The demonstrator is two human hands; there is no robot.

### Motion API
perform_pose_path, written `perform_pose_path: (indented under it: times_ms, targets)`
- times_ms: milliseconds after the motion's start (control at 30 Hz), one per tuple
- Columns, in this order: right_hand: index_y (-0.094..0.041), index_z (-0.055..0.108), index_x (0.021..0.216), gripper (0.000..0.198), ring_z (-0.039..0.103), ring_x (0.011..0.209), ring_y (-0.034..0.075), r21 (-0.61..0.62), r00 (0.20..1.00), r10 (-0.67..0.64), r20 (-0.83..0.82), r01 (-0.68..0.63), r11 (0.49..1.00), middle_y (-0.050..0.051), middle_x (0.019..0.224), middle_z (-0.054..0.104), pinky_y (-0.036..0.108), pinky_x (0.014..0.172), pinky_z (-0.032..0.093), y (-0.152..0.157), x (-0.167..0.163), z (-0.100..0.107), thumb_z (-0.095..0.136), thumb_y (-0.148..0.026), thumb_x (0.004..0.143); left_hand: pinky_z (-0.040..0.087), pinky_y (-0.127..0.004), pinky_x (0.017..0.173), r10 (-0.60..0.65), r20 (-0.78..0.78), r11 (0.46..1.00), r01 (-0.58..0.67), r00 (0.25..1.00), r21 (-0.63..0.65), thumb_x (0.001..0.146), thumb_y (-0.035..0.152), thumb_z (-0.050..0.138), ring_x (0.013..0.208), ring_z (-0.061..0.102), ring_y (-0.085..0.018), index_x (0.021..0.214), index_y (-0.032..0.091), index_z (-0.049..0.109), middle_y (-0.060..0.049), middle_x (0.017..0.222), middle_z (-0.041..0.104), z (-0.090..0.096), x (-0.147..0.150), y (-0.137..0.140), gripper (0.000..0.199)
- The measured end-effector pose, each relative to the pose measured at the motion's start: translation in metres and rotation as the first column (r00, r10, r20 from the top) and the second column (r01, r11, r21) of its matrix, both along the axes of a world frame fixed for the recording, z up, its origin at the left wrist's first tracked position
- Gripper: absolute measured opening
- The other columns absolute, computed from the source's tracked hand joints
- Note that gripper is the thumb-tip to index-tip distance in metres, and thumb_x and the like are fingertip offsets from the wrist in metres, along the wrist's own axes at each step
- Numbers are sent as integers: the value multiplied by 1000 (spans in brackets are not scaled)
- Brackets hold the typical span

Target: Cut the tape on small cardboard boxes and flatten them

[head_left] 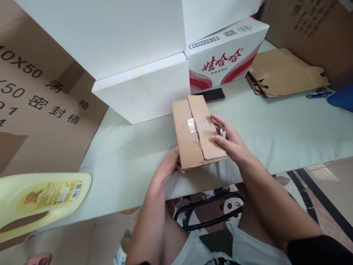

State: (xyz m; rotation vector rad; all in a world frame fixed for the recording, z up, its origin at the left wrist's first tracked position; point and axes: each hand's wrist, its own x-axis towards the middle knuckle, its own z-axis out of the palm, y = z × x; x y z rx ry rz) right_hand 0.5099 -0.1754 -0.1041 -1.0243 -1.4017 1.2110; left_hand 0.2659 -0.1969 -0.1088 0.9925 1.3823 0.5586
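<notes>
A small brown cardboard box (186, 147) is held tilted above the near edge of the covered table. Its two top flaps meet at a ragged seam, with a short piece of clear tape (191, 125) across it. My left hand (170, 162) grips the lower left corner, some fingers hidden underneath. On the right side, my right hand (230, 139) is closed against the box. Between its thumb and fingers sticks up a small white cutter (223, 133) with a grey, blade-like tip. Behind the box lies a dark phone (213, 95).
White boxes (143, 92) and a red-and-white water carton (228, 62) stand at the back. Flattened cardboard (286, 71) and blue-handled scissors (318, 95) lie right. A large carton (55, 129) and a yellow bottle (44, 198) are on the left.
</notes>
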Motion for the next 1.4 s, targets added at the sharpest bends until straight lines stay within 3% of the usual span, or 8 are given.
perform_pose_path:
  times_ms: [167,300,500,667,767,967,1133,1400]
  targets:
    - [-32,58,144,64,53,143,31,-60,995,23,100,-17,998,5,154,58,55,124,38,0,-1,3,73,-52,86,46,-28,51,221,-228,949,-156,948,273,79,48,73,55,64,-18,81,19,68,-3,63,69,4,-21,15,29]
    - [-31,60,143,64,53,142,31,-45,989,-2,151,9,999,5,151,60,55,122,40,2,-1,2,73,-52,84,57,-35,76,466,-77,605,-254,881,755,89,49,64,93,74,-22,106,22,67,-5,97,77,20,-30,10,31]
    - [-31,62,140,61,58,134,31,-10,984,-11,179,13,1000,5,147,63,56,122,40,2,-3,3,73,-51,83,34,-59,125,42,-382,357,343,923,869,92,46,58,144,49,-33,119,25,72,-8,137,69,30,1,-9,37]
    - [-34,58,141,61,65,88,19,-141,986,-162,29,164,976,3,120,69,39,80,61,6,3,3,70,-42,82,28,-59,127,47,-467,318,431,883,845,91,43,60,148,40,-35,124,24,72,-9,139,65,23,9,-10,40]
    - [-34,61,127,46,55,66,12,-225,905,-338,-256,285,932,-1,93,61,27,55,51,16,15,4,61,-34,81,27,-60,127,42,-491,318,454,870,832,89,47,64,146,41,-35,123,26,71,-9,139,64,23,6,-9,41]
    - [-39,48,117,47,58,70,10,-122,737,-526,-425,529,840,-5,91,57,22,58,49,25,34,3,70,-25,78,28,-62,125,21,-514,310,484,857,819,84,48,70,148,38,-38,127,26,69,-10,141,62,24,4,-10,48]
    - [-34,54,104,24,64,78,12,-51,836,-429,-340,440,897,-2,100,61,29,65,55,21,35,-1,67,-33,84,28,-62,126,36,-504,319,468,863,824,84,48,70,147,40,-37,125,27,70,-9,140,63,22,5,-9,46]
    - [-34,59,114,34,71,96,18,-96,860,-409,-306,400,911,-1,102,70,35,76,60,12,22,15,66,-34,81,28,-61,127,53,-487,274,456,872,847,87,49,66,146,42,-35,125,26,69,-9,138,63,22,6,-10,45]
